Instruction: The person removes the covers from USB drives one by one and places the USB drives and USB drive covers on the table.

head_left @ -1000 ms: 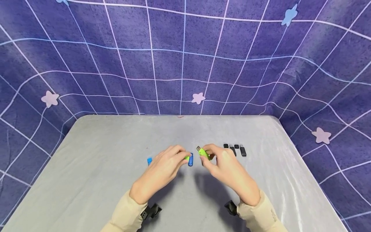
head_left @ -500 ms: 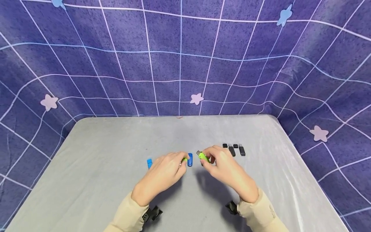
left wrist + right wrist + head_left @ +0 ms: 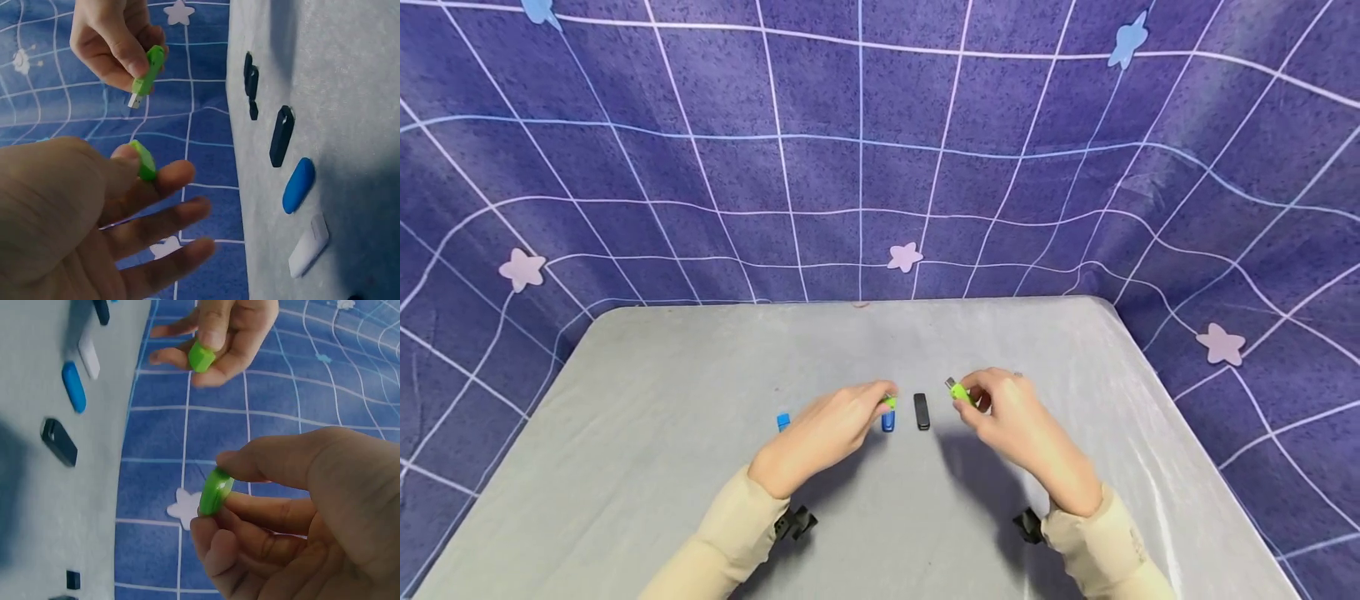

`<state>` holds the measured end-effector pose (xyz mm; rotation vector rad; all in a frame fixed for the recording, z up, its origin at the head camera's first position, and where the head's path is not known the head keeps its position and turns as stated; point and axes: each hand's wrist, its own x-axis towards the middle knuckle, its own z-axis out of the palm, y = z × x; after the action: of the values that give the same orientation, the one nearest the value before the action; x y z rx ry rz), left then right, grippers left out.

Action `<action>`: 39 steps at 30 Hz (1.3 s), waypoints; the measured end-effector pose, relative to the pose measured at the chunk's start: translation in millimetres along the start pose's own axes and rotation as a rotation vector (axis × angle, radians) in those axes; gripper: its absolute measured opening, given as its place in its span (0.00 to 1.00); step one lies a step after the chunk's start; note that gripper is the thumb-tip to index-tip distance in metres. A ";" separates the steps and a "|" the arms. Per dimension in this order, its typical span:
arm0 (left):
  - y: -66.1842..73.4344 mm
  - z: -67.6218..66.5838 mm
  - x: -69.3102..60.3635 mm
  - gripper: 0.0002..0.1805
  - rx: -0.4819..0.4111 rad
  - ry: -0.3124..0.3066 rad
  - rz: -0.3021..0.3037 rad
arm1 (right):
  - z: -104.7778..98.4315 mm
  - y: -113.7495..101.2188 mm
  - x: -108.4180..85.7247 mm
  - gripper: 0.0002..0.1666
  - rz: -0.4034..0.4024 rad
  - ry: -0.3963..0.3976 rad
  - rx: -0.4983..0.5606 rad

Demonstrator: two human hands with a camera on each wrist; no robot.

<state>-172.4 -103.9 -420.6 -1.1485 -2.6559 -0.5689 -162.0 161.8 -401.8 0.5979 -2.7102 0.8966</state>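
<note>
Between thumb and forefinger my left hand (image 3: 827, 433) pinches a small bright green cap (image 3: 144, 161); its other fingers are spread. A matching green USB stick (image 3: 149, 70), its metal plug bare, is pinched by my right hand (image 3: 1018, 429). Both pieces are held above the table, apart from each other, and the plug points up and left toward the far side in the head view. Below the hands lie a blue USB stick (image 3: 888, 422), partly covered by the left hand, and a black one (image 3: 921, 412) beside it.
A white stick (image 3: 309, 245) lies next to the blue one, hidden in the head view. Further left is a bright blue piece (image 3: 783, 421). Small black pieces (image 3: 252, 81) lie at the right. The grey-covered table (image 3: 700, 358) meets a purple gridded curtain (image 3: 850, 167).
My right hand has moved right with the green USB stick, uncovering the black stick and covering the black pieces at the right. The left hand has shifted slightly right, over the blue stick.
</note>
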 end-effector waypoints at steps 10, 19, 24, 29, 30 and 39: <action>-0.3 -1.9 40.3 0.09 0.128 0.044 0.064 | -7.3 14.6 10.6 0.05 0.092 0.028 -0.022; -6.7 6.4 74.1 0.06 0.152 -0.016 0.002 | -6.1 21.5 15.3 0.07 0.163 0.069 -0.044; -12.6 16.4 89.8 0.06 0.154 -0.036 -0.011 | -6.7 26.5 20.3 0.09 0.225 0.088 -0.034; -15.9 24.9 103.7 0.06 0.139 -0.067 -0.018 | -7.5 31.4 27.6 0.12 0.287 0.084 -0.010; -16.2 26.7 106.2 0.07 0.136 -0.075 -0.025 | -7.7 31.9 28.7 0.13 0.302 0.082 -0.008; -23.9 38.5 123.8 0.09 0.119 -0.148 -0.108 | 2.7 35.4 38.4 0.14 0.381 0.095 -0.022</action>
<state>-275.1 -21.3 -422.2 -1.0576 -2.8468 -0.3496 -212.2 174.3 -409.5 0.0276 -2.7879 0.9482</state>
